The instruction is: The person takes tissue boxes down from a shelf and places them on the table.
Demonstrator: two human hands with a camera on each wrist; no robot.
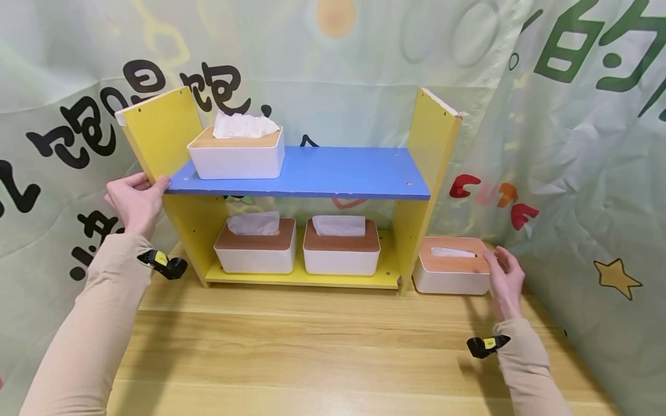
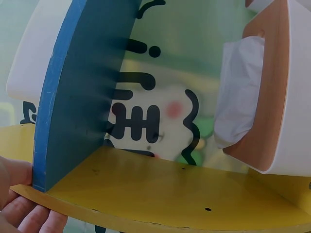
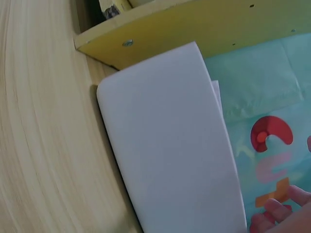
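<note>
Printed cloth [image 1: 572, 173] hangs behind the pale wood-grained worktop [image 1: 312, 341] and along its left and right edges. Toward the back edge stands the yellow shelf [image 1: 434, 130] with a blue board [image 1: 348, 167]. Two sleeved arms [image 1: 99, 323] reach in from the front, the left one higher. The box [image 1: 452, 281] sits by the worktop's back right corner, just outside the shelf's right side; three other boxes [image 1: 340, 263] stand on the shelf. I see the left hand [image 1: 136, 202] gripping the shelf's left side at the blue board's front left corner, thumb inside, fingers [image 2: 34, 218] outside. The right hand [image 1: 504, 283], fingers parted and loosely bent, is at the box's right end; contact I cannot tell.
</note>
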